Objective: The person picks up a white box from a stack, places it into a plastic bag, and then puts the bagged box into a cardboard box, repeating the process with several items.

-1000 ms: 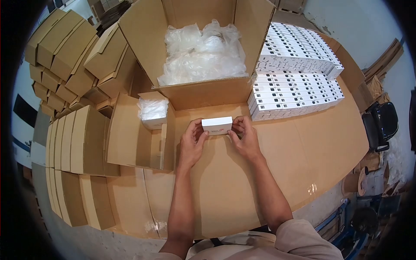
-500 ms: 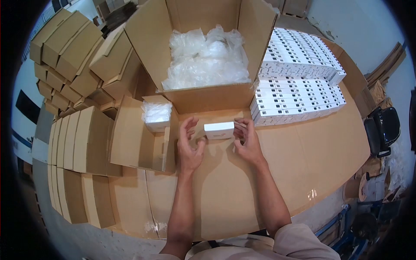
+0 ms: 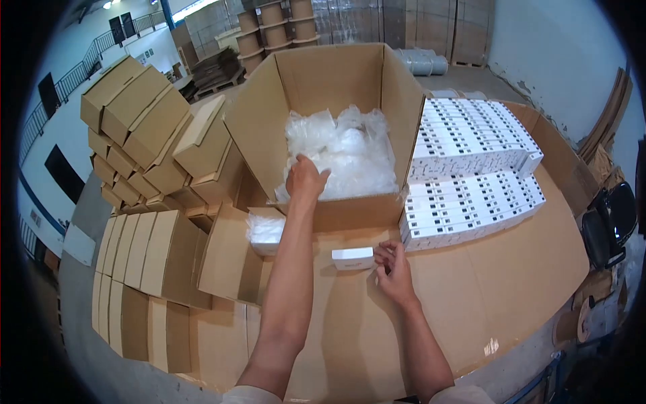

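Observation:
My left hand (image 3: 307,178) reaches over the front of a large cardboard carton (image 3: 350,212), thumb apart from the fingers, at the left side of a heap of clear plastic bags (image 3: 343,151). On the cardboard-covered table stands a small white box (image 3: 352,258). Just to its right is my right hand (image 3: 393,268), fingers bent but apart, fingertips close by the box's end and nothing gripped. Left of the box, partly behind my left forearm, an open brown carton (image 3: 232,259) holds white items wrapped in plastic (image 3: 264,233).
Long stacks of white boxes with dark labels (image 3: 471,202) line the table's right rear. Brown cartons (image 3: 151,252) stand along the left edge, with more piled behind (image 3: 141,121). A black chair (image 3: 609,222) is at the far right.
My left hand has moved from beside the small white box up into the large carton. My right hand stays by the box. The head view has tilted up.

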### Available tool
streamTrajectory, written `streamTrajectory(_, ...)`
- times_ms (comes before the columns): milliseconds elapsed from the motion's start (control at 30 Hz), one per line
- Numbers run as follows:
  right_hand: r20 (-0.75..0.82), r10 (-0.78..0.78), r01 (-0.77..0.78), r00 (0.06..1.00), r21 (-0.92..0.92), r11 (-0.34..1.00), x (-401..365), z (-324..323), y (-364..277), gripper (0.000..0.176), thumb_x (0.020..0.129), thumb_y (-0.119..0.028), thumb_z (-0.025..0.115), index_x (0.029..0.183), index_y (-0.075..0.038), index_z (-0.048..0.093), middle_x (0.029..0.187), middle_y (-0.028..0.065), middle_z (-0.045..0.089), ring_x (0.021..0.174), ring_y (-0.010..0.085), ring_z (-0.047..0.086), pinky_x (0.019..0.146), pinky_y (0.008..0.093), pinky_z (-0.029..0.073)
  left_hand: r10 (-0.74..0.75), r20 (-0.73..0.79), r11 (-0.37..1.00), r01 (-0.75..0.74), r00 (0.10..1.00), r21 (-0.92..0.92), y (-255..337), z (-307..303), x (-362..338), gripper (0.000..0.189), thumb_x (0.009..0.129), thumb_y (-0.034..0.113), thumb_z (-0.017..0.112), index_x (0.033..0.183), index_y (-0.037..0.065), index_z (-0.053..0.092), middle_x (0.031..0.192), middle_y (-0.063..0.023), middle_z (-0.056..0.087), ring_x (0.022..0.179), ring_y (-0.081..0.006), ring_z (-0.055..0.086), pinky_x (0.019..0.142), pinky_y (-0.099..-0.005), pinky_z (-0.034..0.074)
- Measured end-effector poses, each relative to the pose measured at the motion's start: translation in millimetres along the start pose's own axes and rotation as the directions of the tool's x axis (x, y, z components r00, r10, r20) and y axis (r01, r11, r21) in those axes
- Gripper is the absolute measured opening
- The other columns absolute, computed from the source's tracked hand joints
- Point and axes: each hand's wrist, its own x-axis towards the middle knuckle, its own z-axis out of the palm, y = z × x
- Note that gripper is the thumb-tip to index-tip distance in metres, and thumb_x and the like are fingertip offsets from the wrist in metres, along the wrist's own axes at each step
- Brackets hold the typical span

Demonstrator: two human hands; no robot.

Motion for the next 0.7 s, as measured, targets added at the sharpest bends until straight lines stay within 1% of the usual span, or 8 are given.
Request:
streamTrajectory(67, 0.002, 0.001, -0.001, 1.000, -0.014, 1.000, 1, -1, -2, 0.049, 0.084, 0.011, 0.053, 0.131, 0.001, 0.042, 0.122, 0.0221, 0.064, 0.117, 0.0285, 0.067, 0.094, 0.0346, 0.055, -0.013, 0.175, 1.000, 0.010, 0.985, 0.018, -10, 4, 2, 0.025, 0.091, 0.020, 0.072, 0.101, -0.002, 0.066, 0.114, -0.0254, 0.069, 0.107, -0.0424, 0.067, 0.090, -0.0504, 0.053)
streamTrajectory(167, 0.002, 0.012, -0.012, 1.000, -0.002, 1.000, 2, 0, -6, 0.046, 0.086, 0.011, 0.053, 0.130, 0.002, 0.042, 0.122, 0.0208, 0.062, 0.117, 0.0287, 0.067, 0.093, 0.0343, 0.056, 0.100, -0.063, 0.976, -0.110, 0.993, -0.190, -6, -4, -4, 0.023, 0.092, 0.017, 0.070, 0.095, -0.004, 0.064, 0.098, -0.0267, 0.071, 0.098, -0.0419, 0.070, 0.085, -0.0500, 0.054)
streamTrajectory(267, -0.006, 0.027, -0.027, 1.000, -0.002, 1.000, 2, -1, -13, 0.043, 0.087, 0.010, 0.053, 0.129, 0.003, 0.043, 0.124, 0.0196, 0.060, 0.117, 0.0286, 0.067, 0.092, 0.0341, 0.057, 0.154, -0.225, 0.919, -0.223, 0.962, -0.324, -13, 1, 1, 0.025, 0.092, 0.019, 0.071, 0.092, -0.005, 0.064, 0.084, -0.0255, 0.070, 0.086, -0.0410, 0.071, 0.079, -0.0461, 0.054)
streamTrajectory(367, -0.019, 0.016, -0.016, 1.000, 0.007, 1.000, 1, 1, -11, 0.041, 0.089, 0.010, 0.052, 0.128, 0.003, 0.044, 0.124, 0.0190, 0.059, 0.117, 0.0279, 0.067, 0.091, 0.0338, 0.057, 0.034, -0.209, 0.865, -0.133, 0.977, -0.483, -10, -12, -1, 0.027, 0.095, 0.021, 0.069, 0.092, -0.005, 0.064, 0.085, -0.0216, 0.071, 0.079, -0.0326, 0.071, 0.074, -0.0409, 0.053)
streamTrajectory(467, -0.032, 0.004, -0.004, 0.999, 0.015, 1.000, -1, 1, -10, 0.039, 0.090, 0.010, 0.052, 0.128, 0.003, 0.044, 0.123, 0.0187, 0.059, 0.116, 0.0270, 0.068, 0.091, 0.0334, 0.057, 0.007, -0.327, 0.632, -0.258, 0.945, -0.731, -19, 2, 5, 0.029, 0.100, 0.023, 0.066, 0.093, -0.005, 0.065, 0.079, -0.0140, 0.070, 0.070, -0.0207, 0.065, 0.068, -0.0365, 0.051)
streamTrajectory(567, -0.058, -0.015, 0.018, 0.998, 0.042, 0.999, -3, 1, 0, 0.039, 0.090, 0.010, 0.052, 0.127, 0.003, 0.044, 0.121, 0.0178, 0.059, 0.112, 0.0255, 0.069, 0.090, 0.0328, 0.057, -0.054, -0.275, 0.630, -0.180, 0.960, -0.755, -11, -22, -7, 0.029, 0.104, 0.023, 0.061, 0.095, -0.005, 0.067, 0.081, -0.0073, 0.070, 0.073, -0.0119, 0.061, 0.069, -0.0321, 0.049)
streamTrajectory(700, -0.096, -0.035, 0.042, 0.995, 0.071, 0.997, -9, 0, 6, 0.039, 0.090, 0.012, 0.050, 0.126, 0.001, 0.044, 0.121, 0.0163, 0.058, 0.108, 0.0229, 0.069, 0.088, 0.0315, 0.058, -0.051, -0.255, 0.507, -0.195, 0.966, -0.840, -9, -44, -25, 0.026, 0.105, 0.022, 0.060, 0.098, -0.002, 0.067, 0.085, -0.0037, 0.067, 0.079, -0.0090, 0.058, 0.074, -0.0276, 0.048)
